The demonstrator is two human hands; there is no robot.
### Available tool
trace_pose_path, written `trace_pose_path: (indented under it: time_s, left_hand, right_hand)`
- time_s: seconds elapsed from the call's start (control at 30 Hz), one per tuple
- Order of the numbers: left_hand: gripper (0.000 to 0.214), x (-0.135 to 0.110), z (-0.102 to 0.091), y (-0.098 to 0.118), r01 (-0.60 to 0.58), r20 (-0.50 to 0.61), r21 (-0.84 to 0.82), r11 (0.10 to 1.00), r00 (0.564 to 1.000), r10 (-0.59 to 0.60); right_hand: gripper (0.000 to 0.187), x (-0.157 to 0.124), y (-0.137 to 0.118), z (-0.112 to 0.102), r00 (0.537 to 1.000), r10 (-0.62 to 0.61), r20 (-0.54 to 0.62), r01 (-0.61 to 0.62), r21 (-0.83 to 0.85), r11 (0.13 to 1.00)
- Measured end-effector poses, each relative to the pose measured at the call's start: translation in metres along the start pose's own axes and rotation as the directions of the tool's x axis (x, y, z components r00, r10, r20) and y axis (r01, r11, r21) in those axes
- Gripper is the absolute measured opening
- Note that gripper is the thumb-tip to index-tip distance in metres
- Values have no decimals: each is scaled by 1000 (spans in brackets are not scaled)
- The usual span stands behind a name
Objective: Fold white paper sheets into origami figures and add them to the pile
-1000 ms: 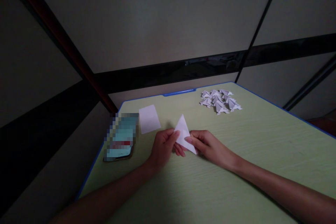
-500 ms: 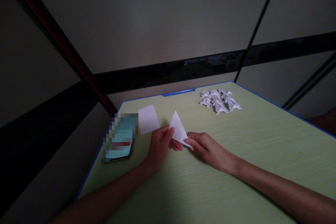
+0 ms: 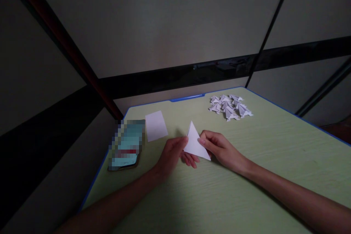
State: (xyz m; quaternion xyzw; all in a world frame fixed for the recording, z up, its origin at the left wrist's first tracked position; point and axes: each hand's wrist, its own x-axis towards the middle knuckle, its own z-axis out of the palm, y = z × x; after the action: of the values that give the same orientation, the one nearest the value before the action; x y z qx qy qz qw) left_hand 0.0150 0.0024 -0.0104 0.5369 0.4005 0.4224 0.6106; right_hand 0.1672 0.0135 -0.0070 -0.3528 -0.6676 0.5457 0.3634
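A white sheet of paper folded to a triangle (image 3: 194, 144) is held above the table, its point facing away from me. My left hand (image 3: 173, 153) pinches its left edge, thumb on top and the other fingers reaching underneath. On the right edge, my right hand (image 3: 219, 146) grips the paper between thumb and bent fingers. Behind my left hand lies a flat white sheet of paper (image 3: 156, 125). Farther back to the right sit several folded white paper figures (image 3: 229, 107), close together in a cluster.
A phone (image 3: 127, 146), its screen lit and partly blurred out, lies at the table's left side. The pale green table (image 3: 274, 161) has a blue rim and a blue handle (image 3: 188, 98) at the far edge. Behind it stand cabinet panels (image 3: 164, 25) with a dark band.
The folded paper has shifted right and slightly toward me. My right hand has moved from its lower right corner up along the right edge; my left hand has followed rightward.
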Motion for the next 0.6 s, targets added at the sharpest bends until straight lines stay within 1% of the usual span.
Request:
trace_pose_path:
  time_s: [0.07, 0.13, 0.3, 0.37, 0.47, 0.6]
  left_hand:
    - [47, 1, -1, -1, -13, -12, -22, 1000, 1000, 13]
    - [47, 1, -2, -2, -26, -36, -17, 1000, 999, 25]
    - [37, 1, -2, -2, -47, -48, -26, 999, 998, 45]
    - [30, 2, -2, -1, -49, -61, -30, 998, 997, 47]
    - [21, 2, -2, 1, -52, -96, -37, 998, 994, 48]
    - [21, 2, 1, 4, -51, -76, -49, 997, 996, 48]
  right_hand:
    - [31, -1, -2, 0, 997, -10, 73, 6, 63, 998]
    - [29, -1, -3, 1, 991, -25, 130, 11, 106, 994]
    - [28, -2, -1, 1, 988, -23, 154, 1, 142, 990]
    - [29, -1, 1, 0, 988, 0, 152, -19, 124, 992]
    - [33, -1, 2, 0, 993, 21, 118, -28, 53, 998]
    - [33, -3, -2, 2, 992, -6, 127, 9, -22, 1000]
